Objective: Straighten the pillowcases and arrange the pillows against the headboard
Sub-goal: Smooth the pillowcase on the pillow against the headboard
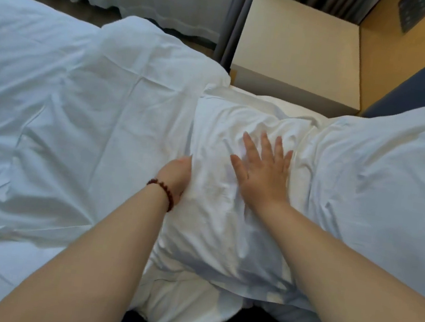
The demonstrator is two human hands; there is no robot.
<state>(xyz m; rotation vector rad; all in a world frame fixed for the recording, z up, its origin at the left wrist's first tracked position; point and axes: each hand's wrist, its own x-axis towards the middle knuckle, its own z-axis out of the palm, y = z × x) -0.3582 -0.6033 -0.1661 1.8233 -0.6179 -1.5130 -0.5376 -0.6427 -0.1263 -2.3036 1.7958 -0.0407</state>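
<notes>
- Your right hand [263, 172] lies flat with fingers spread, pressing the pillow [219, 228] on the bed before you.
- Your left hand [175, 172] is at the pillow's left edge, its fingers hidden in cloth, so the grip is unclear.
- You seem mid-smoothing; next, sweep the creases outward.

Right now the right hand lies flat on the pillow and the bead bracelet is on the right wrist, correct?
Not quite. The head view shows the bead bracelet on the left wrist, not the right. The rest holds: the right hand lies flat, fingers spread, on the pillow.
</notes>
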